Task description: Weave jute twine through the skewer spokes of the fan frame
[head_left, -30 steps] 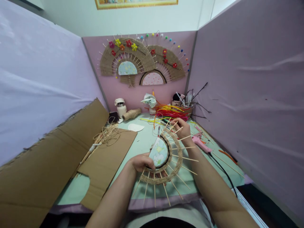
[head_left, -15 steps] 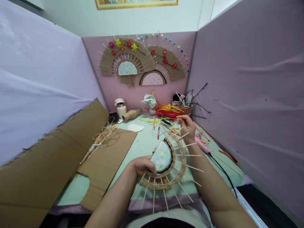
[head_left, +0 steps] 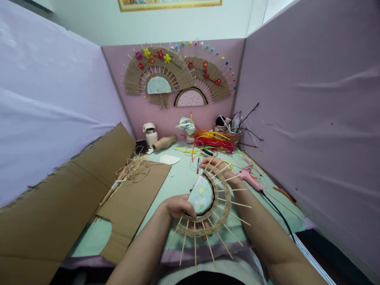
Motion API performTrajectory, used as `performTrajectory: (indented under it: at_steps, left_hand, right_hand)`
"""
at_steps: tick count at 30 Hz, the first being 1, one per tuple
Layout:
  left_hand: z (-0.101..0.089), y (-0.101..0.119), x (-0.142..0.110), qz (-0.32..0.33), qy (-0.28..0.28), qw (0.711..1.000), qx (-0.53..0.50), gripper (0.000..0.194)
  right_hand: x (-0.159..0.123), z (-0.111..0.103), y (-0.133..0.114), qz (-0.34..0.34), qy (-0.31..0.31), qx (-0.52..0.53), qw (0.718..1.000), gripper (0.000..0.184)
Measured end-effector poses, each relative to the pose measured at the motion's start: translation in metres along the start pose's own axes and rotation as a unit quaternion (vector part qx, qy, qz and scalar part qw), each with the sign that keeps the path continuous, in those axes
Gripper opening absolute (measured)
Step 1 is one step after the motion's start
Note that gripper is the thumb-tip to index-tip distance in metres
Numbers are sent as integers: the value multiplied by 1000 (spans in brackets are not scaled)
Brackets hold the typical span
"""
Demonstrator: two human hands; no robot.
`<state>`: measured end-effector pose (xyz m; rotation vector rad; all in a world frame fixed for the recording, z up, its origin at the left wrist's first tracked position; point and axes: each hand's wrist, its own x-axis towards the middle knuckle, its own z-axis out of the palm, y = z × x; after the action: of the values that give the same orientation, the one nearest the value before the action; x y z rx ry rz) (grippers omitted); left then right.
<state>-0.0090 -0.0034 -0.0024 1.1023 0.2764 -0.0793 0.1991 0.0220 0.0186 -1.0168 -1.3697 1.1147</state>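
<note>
Table in a three-sided booth, mint-green cloth [head_left: 181, 178] on top. White-lilac partition [head_left: 59, 91] on the left, pink back panel [head_left: 166, 120], mauve partition [head_left: 305, 99] on the right. Pale wall with a gold-framed picture [head_left: 169, 5] above the panel.

Left: ragged-edged cardboard sheet [head_left: 68, 190] tilted up, flat cardboard piece [head_left: 142, 194] next to it, tangle of jute twine [head_left: 138, 168] plus thin sticks between. Behind: dark item (can't ID), white bottle [head_left: 152, 138], twine spool [head_left: 164, 143] on its side. White paper cutout [head_left: 170, 159] in front of the spool. On the panel: flowered burlap fan [head_left: 133, 77] overlapping a second fan tipped with colored pom-poms [head_left: 224, 93].

Center, near edge: half-round woven fan [head_left: 204, 202], raised in front of the person. Blue floral half-disc, black trim, twine bands, bare sticks radiating out. Left hand [head_left: 179, 206] grips its lower end, thumb on top, fingers underneath.

Red pen [head_left: 198, 165] just past the fan's upper end. Right hand [head_left: 218, 168] at that end, behind the sticks, fingers bent, partly closed; can't tell if it's pinching twine or a stick.

Back right: pile of red/yellow pipe cleaners [head_left: 213, 142], container of twigs [head_left: 235, 138]. Right: pink glue gun [head_left: 251, 180], black cord running toward the near edge; orange strip [head_left: 284, 195] beyond it.
</note>
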Motion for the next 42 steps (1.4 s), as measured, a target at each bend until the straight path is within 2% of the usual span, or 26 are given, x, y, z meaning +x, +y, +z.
performTrajectory:
  at_steps: [2,7,12,15,18,22,26,28,30,34,39,41,42]
  left_hand:
    - [1,1,0,16,14,1000,5,39]
    - [-1,2,3,74,93,993,7,36]
    - [-3,1,6,76,136,988,3,36]
    - [-3,0,8,72,149,986,-18,35]
    - [-2,0,10,61,163,984,-41,35]
    - [1,3,12,68,213,972,-71,40]
    - [-2,4,16,80,251,963,-60,34]
    - [-5,3,16,81,274,958,-13,29]
    - [-9,5,15,63,313,945,79,24]
    - [-16,14,5,26,386,891,237,27]
    - [-27,36,-14,-8,398,851,343,31]
    - [-33,46,-15,8,430,835,344,33]
    - [-37,49,-12,42,457,824,333,32]
  right_hand:
    - [-2,4,-1,14,-24,47,999,24]
    - [-3,6,-6,11,2,97,995,31]
    - [-2,2,-11,9,52,88,995,31]
    - [0,-4,-12,19,61,96,993,28]
    - [1,-10,-13,51,39,135,989,24]
    - [1,-13,-14,103,-7,175,979,22]
    - [4,-9,-13,138,-3,203,969,24]
    - [7,-6,-10,147,5,229,962,21]
    - [9,-4,-6,157,7,253,955,17]
    - [16,-4,5,178,-10,283,942,14]
    - [21,-4,18,219,-45,298,928,15]
    - [20,-2,20,230,-54,288,928,15]
    - [19,-1,20,234,-53,282,929,15]
